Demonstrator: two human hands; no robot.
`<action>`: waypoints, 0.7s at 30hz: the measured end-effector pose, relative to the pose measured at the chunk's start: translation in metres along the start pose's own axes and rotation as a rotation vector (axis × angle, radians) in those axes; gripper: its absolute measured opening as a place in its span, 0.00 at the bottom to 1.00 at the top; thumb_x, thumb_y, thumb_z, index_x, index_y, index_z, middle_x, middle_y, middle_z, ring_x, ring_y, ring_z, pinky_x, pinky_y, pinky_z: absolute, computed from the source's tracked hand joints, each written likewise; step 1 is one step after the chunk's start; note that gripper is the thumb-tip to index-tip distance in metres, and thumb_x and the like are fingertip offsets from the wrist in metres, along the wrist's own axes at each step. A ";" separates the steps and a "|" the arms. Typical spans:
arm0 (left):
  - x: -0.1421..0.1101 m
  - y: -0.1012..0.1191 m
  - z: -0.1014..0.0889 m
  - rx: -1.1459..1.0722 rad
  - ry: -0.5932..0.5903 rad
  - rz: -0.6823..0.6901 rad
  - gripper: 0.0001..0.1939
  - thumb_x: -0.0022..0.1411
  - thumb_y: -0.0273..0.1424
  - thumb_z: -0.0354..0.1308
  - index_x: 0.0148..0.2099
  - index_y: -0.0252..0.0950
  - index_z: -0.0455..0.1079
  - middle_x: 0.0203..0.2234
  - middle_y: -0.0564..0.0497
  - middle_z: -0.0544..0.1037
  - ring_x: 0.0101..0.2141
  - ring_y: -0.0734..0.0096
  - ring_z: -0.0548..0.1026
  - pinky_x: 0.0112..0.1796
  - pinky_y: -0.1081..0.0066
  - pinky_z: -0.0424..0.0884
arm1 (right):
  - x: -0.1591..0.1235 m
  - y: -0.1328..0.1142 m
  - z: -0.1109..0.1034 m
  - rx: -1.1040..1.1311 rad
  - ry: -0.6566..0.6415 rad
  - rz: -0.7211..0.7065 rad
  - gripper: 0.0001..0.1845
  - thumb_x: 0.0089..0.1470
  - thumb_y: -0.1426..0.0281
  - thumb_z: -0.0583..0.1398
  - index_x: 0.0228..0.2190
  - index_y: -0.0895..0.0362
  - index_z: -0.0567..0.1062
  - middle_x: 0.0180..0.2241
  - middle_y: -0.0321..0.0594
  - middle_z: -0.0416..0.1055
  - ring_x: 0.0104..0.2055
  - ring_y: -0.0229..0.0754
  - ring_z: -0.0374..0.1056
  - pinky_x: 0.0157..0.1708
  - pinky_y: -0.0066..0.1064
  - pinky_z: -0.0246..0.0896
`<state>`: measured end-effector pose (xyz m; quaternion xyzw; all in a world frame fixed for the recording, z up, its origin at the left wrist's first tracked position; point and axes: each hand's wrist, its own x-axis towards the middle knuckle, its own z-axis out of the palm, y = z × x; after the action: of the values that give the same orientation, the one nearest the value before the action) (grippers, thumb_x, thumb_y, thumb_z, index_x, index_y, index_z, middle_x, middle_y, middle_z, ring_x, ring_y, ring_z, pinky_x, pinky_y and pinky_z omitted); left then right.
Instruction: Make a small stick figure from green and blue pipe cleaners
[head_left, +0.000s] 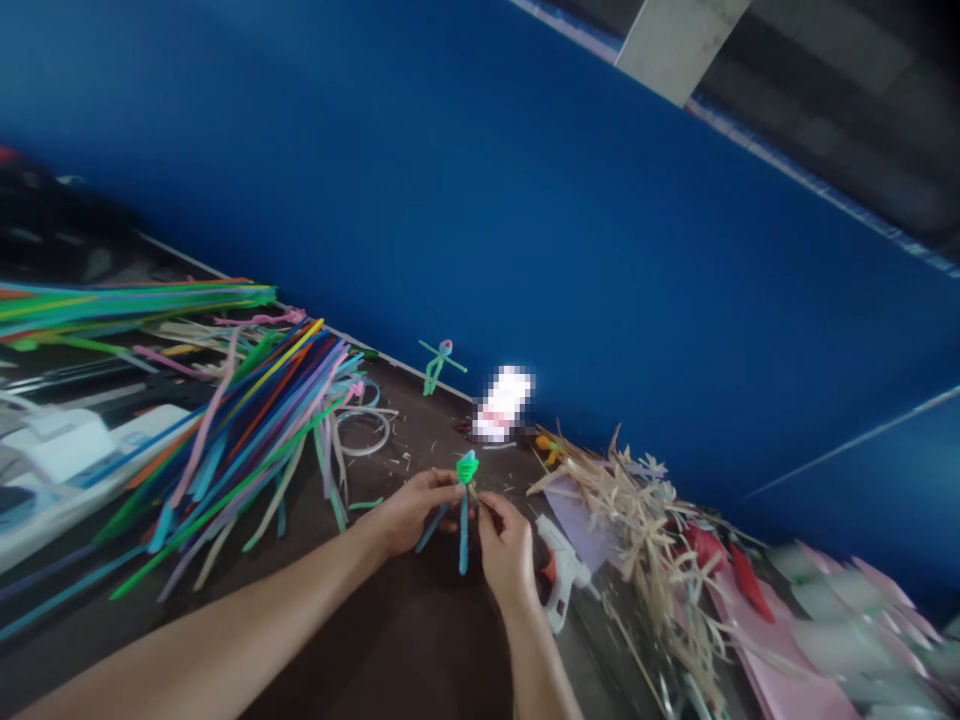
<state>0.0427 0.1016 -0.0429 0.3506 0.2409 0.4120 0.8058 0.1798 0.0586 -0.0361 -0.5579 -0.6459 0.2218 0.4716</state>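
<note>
Pinching the green-and-blue fuzzy-stem piece (pixel 467 468) below its coiled top, the left hand (pixel 409 512) seemingly steadies it at lower centre; the right hand's (pixel 511 548) fingers close beside the stems, their exact grip hidden, perhaps for finer control.

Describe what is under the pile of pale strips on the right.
Part of a lilac sheet shows under the left of the pale strips, and a pink sheet under the right. The middle is covered, so anything there is hidden.
</note>
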 end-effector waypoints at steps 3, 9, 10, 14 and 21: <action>0.000 0.000 0.001 0.004 0.002 0.028 0.11 0.45 0.31 0.62 0.32 0.31 0.67 0.22 0.50 0.73 0.24 0.75 0.71 0.22 0.79 0.64 | 0.000 -0.001 0.000 0.026 0.019 0.031 0.10 0.47 0.72 0.54 0.31 0.59 0.74 0.31 0.42 0.72 0.34 0.41 0.67 0.35 0.30 0.62; 0.002 0.002 0.000 -0.053 0.185 0.077 0.13 0.43 0.30 0.63 0.32 0.33 0.64 0.24 0.52 0.72 0.26 0.73 0.72 0.23 0.77 0.65 | 0.003 0.006 0.001 0.305 0.087 0.319 0.10 0.46 0.65 0.56 0.30 0.59 0.70 0.21 0.33 0.66 0.16 0.32 0.60 0.13 0.21 0.54; 0.002 0.002 0.000 -0.054 0.203 0.080 0.14 0.43 0.30 0.63 0.33 0.33 0.64 0.24 0.52 0.73 0.27 0.72 0.72 0.23 0.77 0.65 | 0.003 0.007 0.002 0.376 0.100 0.357 0.10 0.45 0.65 0.57 0.29 0.59 0.69 0.21 0.33 0.65 0.16 0.31 0.60 0.12 0.20 0.54; 0.001 0.003 0.004 -0.047 0.239 0.083 0.15 0.40 0.30 0.64 0.32 0.34 0.63 0.23 0.53 0.72 0.26 0.72 0.72 0.22 0.77 0.65 | 0.004 0.008 0.003 0.554 0.100 0.381 0.13 0.42 0.64 0.59 0.30 0.58 0.67 0.20 0.30 0.63 0.14 0.29 0.59 0.12 0.19 0.53; -0.004 0.000 0.016 -0.021 0.308 0.144 0.16 0.36 0.28 0.65 0.28 0.34 0.61 0.23 0.56 0.72 0.20 0.80 0.67 0.23 0.78 0.62 | 0.000 0.002 0.007 0.567 0.048 0.406 0.17 0.42 0.63 0.60 0.35 0.58 0.68 0.16 0.27 0.61 0.11 0.30 0.58 0.11 0.21 0.52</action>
<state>0.0509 0.0921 -0.0325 0.2913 0.3316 0.5199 0.7314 0.1745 0.0604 -0.0410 -0.5266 -0.4233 0.4685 0.5692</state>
